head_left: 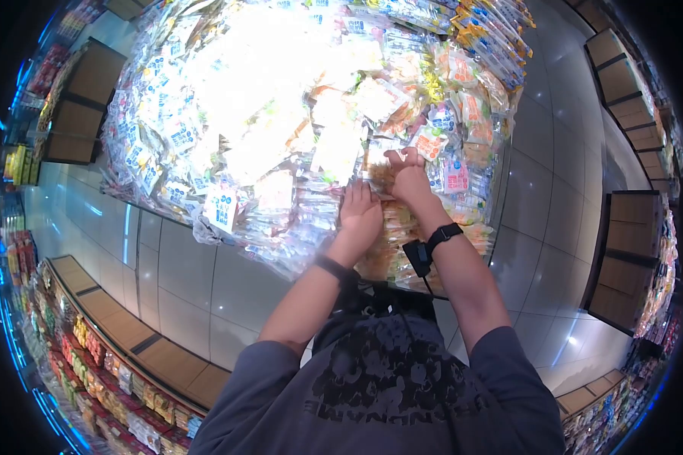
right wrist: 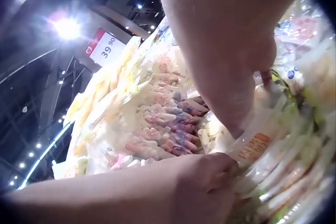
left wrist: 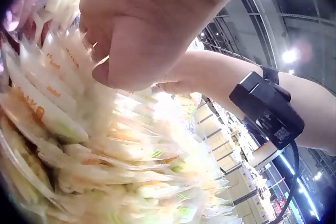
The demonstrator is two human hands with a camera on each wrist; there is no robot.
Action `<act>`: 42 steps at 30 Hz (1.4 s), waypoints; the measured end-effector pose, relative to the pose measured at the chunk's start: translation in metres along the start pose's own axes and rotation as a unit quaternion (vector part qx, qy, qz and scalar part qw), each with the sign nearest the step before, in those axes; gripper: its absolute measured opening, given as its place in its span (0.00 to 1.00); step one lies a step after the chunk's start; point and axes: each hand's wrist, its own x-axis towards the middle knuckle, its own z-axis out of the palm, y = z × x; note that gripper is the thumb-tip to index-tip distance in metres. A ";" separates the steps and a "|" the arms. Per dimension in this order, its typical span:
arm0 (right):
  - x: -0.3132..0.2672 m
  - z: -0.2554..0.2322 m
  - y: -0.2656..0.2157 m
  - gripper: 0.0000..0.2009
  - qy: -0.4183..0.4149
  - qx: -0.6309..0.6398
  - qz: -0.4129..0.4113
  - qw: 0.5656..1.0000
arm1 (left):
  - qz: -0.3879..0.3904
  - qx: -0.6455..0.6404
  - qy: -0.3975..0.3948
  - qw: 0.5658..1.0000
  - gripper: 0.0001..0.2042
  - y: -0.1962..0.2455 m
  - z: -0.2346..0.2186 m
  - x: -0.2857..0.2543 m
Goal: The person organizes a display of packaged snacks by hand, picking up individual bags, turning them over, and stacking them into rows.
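My left hand point(head_left: 362, 211) is low among the clear snack packets, with its fingers bent down over their edges. In the left wrist view its thumb point(left wrist: 123, 58) and curled fingers meet at a packet edge. Just to the right, my right hand point(head_left: 412, 182) has bent fingers and grips a clear packet with brownish contents point(head_left: 381, 173). In the right wrist view both hands come together around a packet with orange print point(right wrist: 254, 148). The right fingertips are partly hidden behind the hand and the film.
A wide heap of packets point(head_left: 182, 136) surrounds both hands, its middle washed out by glare. A price sign point(right wrist: 105, 48) reads 39.90. Tiled floor point(head_left: 243, 265) borders the display. Stocked shelves point(head_left: 121, 364) and wooden display stands point(head_left: 626, 250) stand at the sides.
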 end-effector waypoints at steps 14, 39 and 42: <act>0.015 -0.007 -0.025 0.35 -0.061 -0.036 0.161 0.984 | -0.051 -0.128 -0.155 0.978 0.20 -0.004 -0.019 0.012; -0.019 -0.042 0.019 0.17 -0.225 0.140 -0.016 0.964 | -0.007 -0.095 -0.039 0.995 0.29 -0.004 0.002 -0.008; -0.011 -0.022 0.025 0.16 -0.290 0.100 -0.046 0.951 | -0.049 -0.168 -0.075 0.982 0.29 0.000 -0.024 0.002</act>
